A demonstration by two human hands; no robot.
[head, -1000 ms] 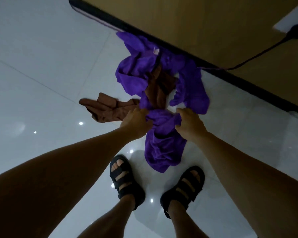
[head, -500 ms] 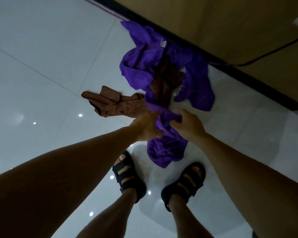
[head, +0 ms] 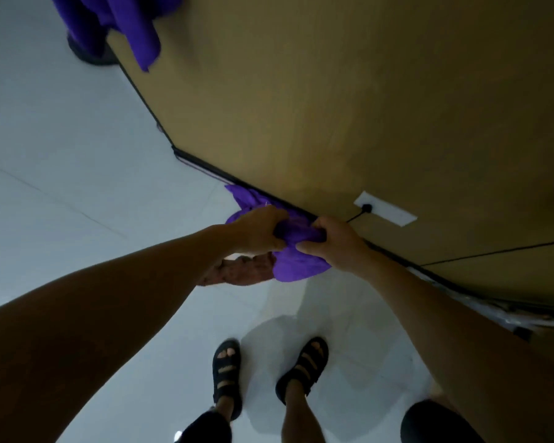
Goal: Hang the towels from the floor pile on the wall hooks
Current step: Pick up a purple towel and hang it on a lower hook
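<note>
A purple towel is clenched in the grip of left hand and right hand; a wall hook must be reached next.

The floor is pale and shiny, with thin lines between big tiles; a tan wall rises from it and turns a corner; a dark strip runs along the bottom of the wall; a white socket plate sits low on the wall with a black plug in it; a thin black cable runs across the wall lower down; two black strap sandals stand on the floor, the left sandal near the right sandal, toes showing; a dark round thing sits by the wall at the top left, too blurry to tell what it is.
</note>
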